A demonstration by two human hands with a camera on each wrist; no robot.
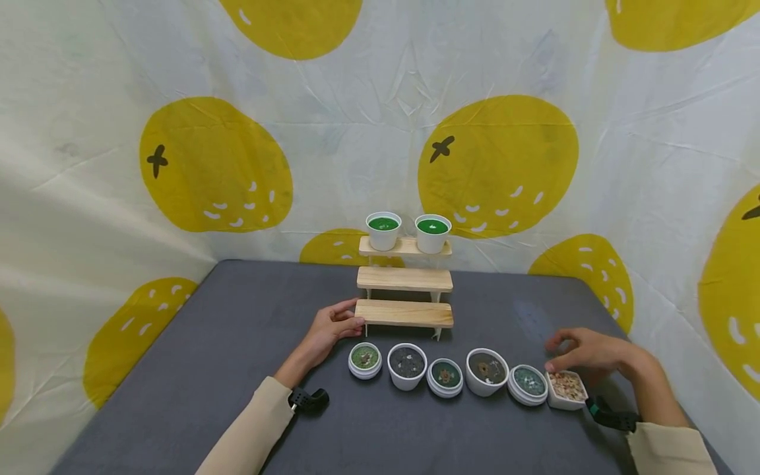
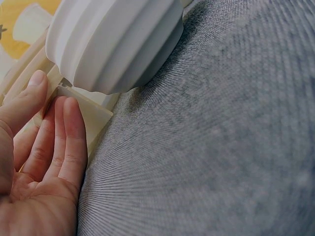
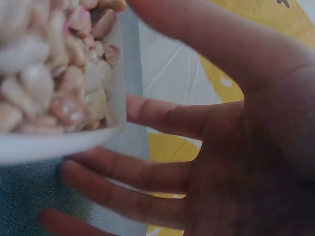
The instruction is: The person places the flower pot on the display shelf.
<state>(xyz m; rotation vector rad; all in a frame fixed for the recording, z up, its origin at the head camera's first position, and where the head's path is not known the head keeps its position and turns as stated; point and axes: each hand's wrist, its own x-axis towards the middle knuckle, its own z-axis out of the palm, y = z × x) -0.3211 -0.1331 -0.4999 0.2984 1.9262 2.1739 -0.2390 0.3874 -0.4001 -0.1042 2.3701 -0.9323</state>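
Note:
My left hand (image 1: pixel 328 330) pinches the left end of the lowest board of a three-step wooden stand (image 1: pixel 404 313). In the left wrist view, its thumb and fingers (image 2: pixel 74 132) close around that end, beside a white ribbed pot (image 2: pixel 115 42). Over at the right, my right hand (image 1: pixel 594 353) reaches around a small white square pot (image 1: pixel 567 390) filled with pale and pinkish pebbles. Its thumb is right at the rim. The right wrist view shows the other fingers (image 3: pixel 162 172) spread and fairly straight beside and below the pebbles (image 3: pixel 59 73).
Two white cups with green contents (image 1: pixel 383 224) (image 1: pixel 433 227) stand on the top board. In front of the stand, several white pots (image 1: pixel 407 379) with dark or greenish fillings form a row on the grey tabletop (image 1: pixel 178 396). A fruit-print curtain (image 1: pixel 356 145) hangs behind.

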